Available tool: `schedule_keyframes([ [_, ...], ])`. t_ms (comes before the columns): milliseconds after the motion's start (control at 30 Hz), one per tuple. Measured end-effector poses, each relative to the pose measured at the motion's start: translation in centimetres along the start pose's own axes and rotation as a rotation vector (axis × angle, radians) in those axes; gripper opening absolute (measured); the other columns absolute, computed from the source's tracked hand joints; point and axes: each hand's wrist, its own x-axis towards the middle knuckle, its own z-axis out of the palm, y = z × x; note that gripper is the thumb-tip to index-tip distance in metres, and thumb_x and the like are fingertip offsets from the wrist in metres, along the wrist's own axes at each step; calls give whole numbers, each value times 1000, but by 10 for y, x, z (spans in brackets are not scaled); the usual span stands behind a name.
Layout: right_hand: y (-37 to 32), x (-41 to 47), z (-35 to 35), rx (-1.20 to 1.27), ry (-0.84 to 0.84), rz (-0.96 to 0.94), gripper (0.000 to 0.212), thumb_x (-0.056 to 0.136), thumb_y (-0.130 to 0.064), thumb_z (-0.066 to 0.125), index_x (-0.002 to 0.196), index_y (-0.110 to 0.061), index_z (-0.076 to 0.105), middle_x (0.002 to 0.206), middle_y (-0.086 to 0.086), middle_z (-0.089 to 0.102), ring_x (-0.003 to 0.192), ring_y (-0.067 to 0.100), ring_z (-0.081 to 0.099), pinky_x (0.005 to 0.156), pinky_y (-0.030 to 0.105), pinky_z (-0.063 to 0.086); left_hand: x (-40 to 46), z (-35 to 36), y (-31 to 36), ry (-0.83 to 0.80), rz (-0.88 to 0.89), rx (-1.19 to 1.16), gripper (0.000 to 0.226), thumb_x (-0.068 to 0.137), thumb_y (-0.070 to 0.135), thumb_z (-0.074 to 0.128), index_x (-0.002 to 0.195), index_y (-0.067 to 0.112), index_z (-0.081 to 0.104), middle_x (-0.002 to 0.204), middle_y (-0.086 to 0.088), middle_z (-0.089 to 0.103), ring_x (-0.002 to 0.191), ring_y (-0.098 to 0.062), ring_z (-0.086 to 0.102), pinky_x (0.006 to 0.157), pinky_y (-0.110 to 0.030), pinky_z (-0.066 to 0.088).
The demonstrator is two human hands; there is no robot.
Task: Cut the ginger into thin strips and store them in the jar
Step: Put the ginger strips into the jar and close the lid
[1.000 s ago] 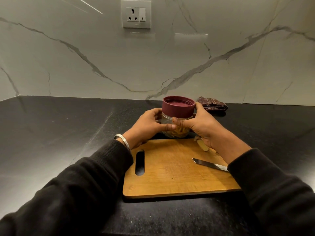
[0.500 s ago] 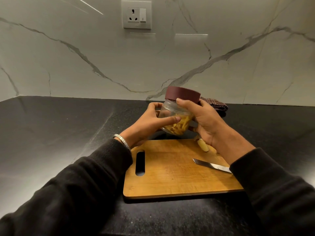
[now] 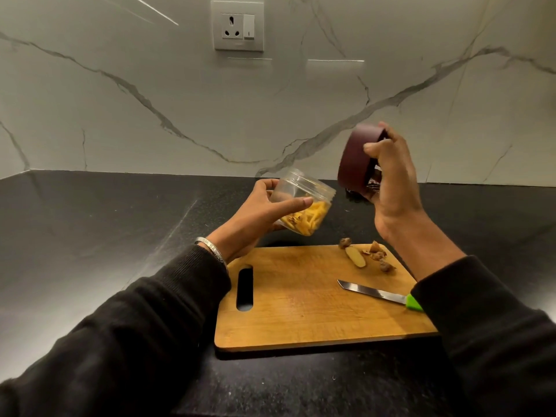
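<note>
**Jar open in my left hand, lid in my right**

While my left hand (image 3: pixel 255 218) grips the jar (image 3: pixel 304 203) above the table (image 3: pixel 90 236), its thumb lies across the near wall and the fingers curl round the far side. The jar is clear, tilted with its open mouth up and to the left, and held off the table just behind the far edge of the board (image 3: pixel 301 311). Yellow ginger strips (image 3: pixel 307 219) are heaped in its lower part.

My right hand (image 3: pixel 391 188) holds the lid (image 3: pixel 356 159) higher and to the right, well apart from the jar. The lid is dark red and turned on edge, with its flat top facing left. The fingers curl round the rim, with the thumb on the near side.

The board lies flat on the black table, its slot to the left. At its far right corner sit a pale ginger slice (image 3: pixel 355 256) and a few brown peel scraps (image 3: pixel 379 255), close together. A knife (image 3: pixel 373 291) rests nearer me on the board, blade pointing left; its green handle (image 3: pixel 413 303) runs under my right sleeve (image 3: pixel 481 341).

Behind the right hand a dark cloth (image 3: pixel 359 195) shows on the table, mostly hidden. A socket (image 3: pixel 237 25) is set in the marble wall (image 3: pixel 120 115) above. A metal bangle (image 3: pixel 210 248) circles my left wrist.
</note>
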Motion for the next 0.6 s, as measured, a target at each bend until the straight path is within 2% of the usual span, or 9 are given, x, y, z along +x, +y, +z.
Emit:
schedule_keyframes([
  [67, 1, -1, 1, -123, -48, -49, 67, 76, -43, 59, 141, -31, 44, 119, -1, 52, 107, 21, 56, 72, 28, 53, -1, 1, 2, -3, 0, -28, 79, 75, 31, 82, 137, 26, 33, 134, -7, 52, 111, -22, 67, 90, -36, 59],
  [200, 6, -2, 2, -200, -179, -53, 56, 80, -42, 55, 132, -22, 61, 113, -4, 61, 97, 12, 59, 60, 13, 48, -3, 2, 5, -20, 41, -35, 76, 70, 31, 82, 131, 29, 37, 132, -7, 53, 110, -23, 67, 90, -38, 59],
  [333, 10, -3, 3, -225, -269, -55, 53, 83, -40, 60, 134, -22, 63, 122, -1, 64, 104, 12, 63, 71, 16, 52, -4, 2, 6, -43, 45, -8, 79, 73, 31, 86, 135, 26, 38, 131, -9, 56, 110, -24, 67, 93, -42, 57],
  [467, 13, -2, 4, -267, -323, -77, 44, 82, -36, 60, 123, -22, 69, 129, 3, 59, 112, 15, 60, 76, 16, 52, -4, 2, 6, -81, 41, 3, 78, 72, 30, 81, 137, 24, 39, 130, -11, 58, 111, -25, 68, 94, -46, 57],
  [600, 14, -1, 1, -281, -392, -97, 56, 81, -28, 63, 136, -17, 57, 127, -2, 61, 112, 11, 62, 81, 22, 54, -5, 2, 6, -83, 44, 11, 77, 72, 30, 81, 137, 23, 40, 129, -11, 59, 110, -25, 68, 93, -44, 57],
])
